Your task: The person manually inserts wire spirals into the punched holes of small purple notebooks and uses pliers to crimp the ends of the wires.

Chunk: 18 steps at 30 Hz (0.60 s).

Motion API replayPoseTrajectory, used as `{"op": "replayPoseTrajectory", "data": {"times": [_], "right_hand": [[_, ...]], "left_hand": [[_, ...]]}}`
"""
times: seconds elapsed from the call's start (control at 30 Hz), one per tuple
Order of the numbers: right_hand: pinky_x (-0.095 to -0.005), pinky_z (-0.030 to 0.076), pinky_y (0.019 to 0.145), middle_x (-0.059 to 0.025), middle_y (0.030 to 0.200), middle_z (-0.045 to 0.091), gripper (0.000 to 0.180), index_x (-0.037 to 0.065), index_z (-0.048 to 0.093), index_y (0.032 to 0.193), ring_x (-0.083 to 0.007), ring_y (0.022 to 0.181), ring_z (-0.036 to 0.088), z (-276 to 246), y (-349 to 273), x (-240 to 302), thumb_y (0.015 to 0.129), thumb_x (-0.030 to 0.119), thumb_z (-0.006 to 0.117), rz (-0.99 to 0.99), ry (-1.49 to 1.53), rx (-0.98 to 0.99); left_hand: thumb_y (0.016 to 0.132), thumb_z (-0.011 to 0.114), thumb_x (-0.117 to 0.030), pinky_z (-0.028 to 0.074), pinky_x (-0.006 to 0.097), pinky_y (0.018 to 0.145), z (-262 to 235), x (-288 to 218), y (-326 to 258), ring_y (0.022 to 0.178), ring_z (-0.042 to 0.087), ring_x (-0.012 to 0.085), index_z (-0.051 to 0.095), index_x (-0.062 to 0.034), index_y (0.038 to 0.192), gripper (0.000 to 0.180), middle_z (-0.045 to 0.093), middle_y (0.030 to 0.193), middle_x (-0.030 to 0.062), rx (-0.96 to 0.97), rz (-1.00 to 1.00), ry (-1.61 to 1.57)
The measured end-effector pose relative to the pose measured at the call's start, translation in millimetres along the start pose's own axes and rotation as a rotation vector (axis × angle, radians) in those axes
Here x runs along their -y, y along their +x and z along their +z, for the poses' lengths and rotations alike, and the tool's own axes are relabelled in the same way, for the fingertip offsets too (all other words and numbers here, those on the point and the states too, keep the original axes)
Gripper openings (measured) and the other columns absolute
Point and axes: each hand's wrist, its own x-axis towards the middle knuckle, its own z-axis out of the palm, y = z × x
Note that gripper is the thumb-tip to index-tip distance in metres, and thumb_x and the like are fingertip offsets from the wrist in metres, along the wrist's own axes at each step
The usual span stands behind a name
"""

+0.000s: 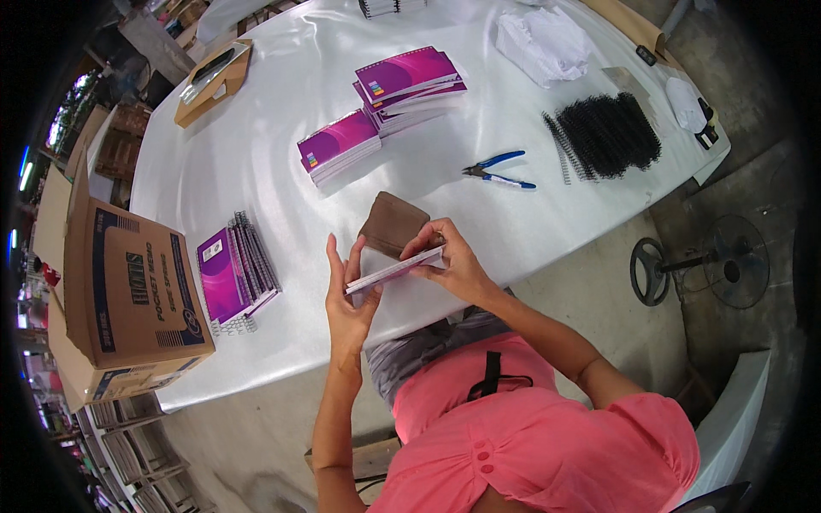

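Between my two hands I hold a thin unbound notepad (pixel 392 272), its edge turned up toward me. My left hand (pixel 349 295) pinches one end between thumb and fingers, the index finger pointing up. My right hand (pixel 451 261) grips the other end, fingertips on the far side. Just beyond the pad a brown block (pixel 393 224) sits on the white-covered table, partly behind my right fingers. Farther off stand stacks of purple-covered notepads (pixel 342 145), a taller pile (pixel 409 85) behind a lower one. Nippers with blue handles (pixel 500 169) lie to the right, jaws pointing left.
Black spiral coils (pixel 607 137) lie in a heap at right, near a white plastic bundle (pixel 543 43). Spiral-bound purple notebooks (pixel 235 269) lie at left beside an open cardboard box (pixel 145 291). A shallow carton (pixel 214 81) rests far left. A fan (pixel 731 269) stands beyond the right edge.
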Motion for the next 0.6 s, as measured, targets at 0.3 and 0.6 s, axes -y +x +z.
{"op": "replayPoseTrajectory", "data": {"times": [0.3,0.6], "right_hand": [[-0.032,0.049,0.082,-0.0085,0.096,0.064,0.03,0.003,0.056,0.101,-0.02,0.093,0.064,2,3,-1,0.078,-0.005,0.072,0.111,-0.315,0.082],[-0.0315,0.05,0.08,-0.0071,0.101,0.064,0.034,0.004,0.061,0.109,-0.0185,0.094,0.063,-44,30,22,0.077,-0.004,0.069,-0.146,-0.446,0.222]], "left_hand": [[0.075,0.08,-0.023,0.017,0.047,0.117,3,-25,1,0.148,0.016,0.0321,0.012,-0.0046,0.155,0.107,0.02,0.159,0.0212,-0.276,0.126,0.415],[0.091,0.061,-0.03,0.033,0.053,0.11,26,-21,34,0.135,0.041,0.0351,0.036,-0.0134,0.148,0.064,0.046,0.147,0.0085,0.283,0.409,1.403]]}}
